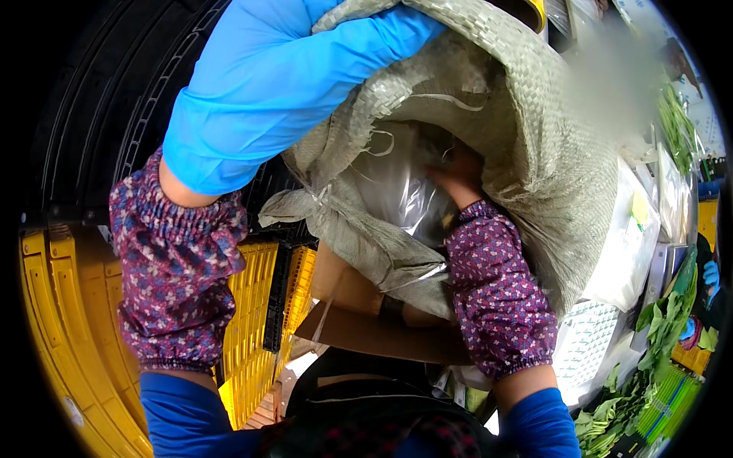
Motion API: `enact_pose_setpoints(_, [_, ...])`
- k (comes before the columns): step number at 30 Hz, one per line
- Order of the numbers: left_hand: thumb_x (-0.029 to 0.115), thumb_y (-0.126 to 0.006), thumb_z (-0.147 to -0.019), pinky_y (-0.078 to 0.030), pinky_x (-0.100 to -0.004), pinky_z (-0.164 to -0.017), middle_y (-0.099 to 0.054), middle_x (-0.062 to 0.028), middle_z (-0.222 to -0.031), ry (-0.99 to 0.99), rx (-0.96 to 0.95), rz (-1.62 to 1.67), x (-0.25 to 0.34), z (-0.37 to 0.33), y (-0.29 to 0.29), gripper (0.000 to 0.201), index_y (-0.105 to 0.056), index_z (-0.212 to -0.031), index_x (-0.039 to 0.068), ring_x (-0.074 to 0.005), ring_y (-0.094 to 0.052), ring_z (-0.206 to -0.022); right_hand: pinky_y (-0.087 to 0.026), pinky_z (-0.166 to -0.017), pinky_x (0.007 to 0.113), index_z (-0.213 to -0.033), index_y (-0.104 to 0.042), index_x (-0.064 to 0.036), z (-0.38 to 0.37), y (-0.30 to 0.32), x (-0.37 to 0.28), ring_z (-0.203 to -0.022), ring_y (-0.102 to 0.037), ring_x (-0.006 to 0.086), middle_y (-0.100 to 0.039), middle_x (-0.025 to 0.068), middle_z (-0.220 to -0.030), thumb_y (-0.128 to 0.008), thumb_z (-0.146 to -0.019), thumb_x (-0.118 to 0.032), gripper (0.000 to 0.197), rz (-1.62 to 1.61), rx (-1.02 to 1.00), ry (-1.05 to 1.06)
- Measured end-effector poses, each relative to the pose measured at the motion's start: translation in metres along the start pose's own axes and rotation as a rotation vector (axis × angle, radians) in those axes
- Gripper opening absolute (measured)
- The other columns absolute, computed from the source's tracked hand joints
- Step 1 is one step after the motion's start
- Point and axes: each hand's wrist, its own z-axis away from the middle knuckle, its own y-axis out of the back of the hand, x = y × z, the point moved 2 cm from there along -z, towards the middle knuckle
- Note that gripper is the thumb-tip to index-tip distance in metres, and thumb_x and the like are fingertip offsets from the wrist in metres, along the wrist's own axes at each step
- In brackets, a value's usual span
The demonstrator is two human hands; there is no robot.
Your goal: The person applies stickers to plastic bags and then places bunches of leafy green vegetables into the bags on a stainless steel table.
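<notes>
A greyish-green woven sack gapes in front of me, its frayed rim folded back. My left hand, in a blue glove, grips that rim at the top, the thumb lying over the edge. Deep in the mouth of the sack is my bare right hand, beside clear plastic that looks like film or bags. Shadow hides most of the right fingers, so their grip cannot be made out. Flowered sleeve covers are on both forearms. A knotted corner of the sack sticks out to the left.
Yellow crates and black crates stand on the left. An open cardboard box is under the sack, close to my body. Leafy greens lie at the right. Another person's blue-gloved hand shows at the far right edge.
</notes>
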Motion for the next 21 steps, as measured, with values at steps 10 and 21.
enact_pose_setpoints(10, [0.01,-0.059,-0.088,-0.046,-0.0268,-0.088,-0.064,-0.0074,-0.106,-0.162,-0.049,-0.292,-0.003,0.001,0.02,0.029,-0.059,-0.115,0.0,-0.0134,-0.06,-0.096,-0.05,-0.074,0.031,-0.098,-0.064,-0.0035,0.008,-0.031,0.023,-0.084,-0.062,0.0168,-0.066,0.0089,-0.091,-0.067,-0.077,-0.009,0.022,-0.239,-0.571,-0.003])
enact_pose_setpoints(21, [0.01,-0.058,-0.089,-0.047,-0.0283,-0.089,-0.064,-0.0092,-0.107,-0.139,-0.082,-0.35,0.012,-0.002,0.007,0.03,-0.057,-0.117,0.001,-0.0156,-0.061,-0.098,-0.036,-0.096,0.031,-0.097,-0.064,-0.0061,0.09,-0.041,-0.081,-0.104,-0.052,0.0184,-0.061,0.0041,-0.106,-0.051,-0.094,-0.038,0.035,-1.128,-1.426,0.012])
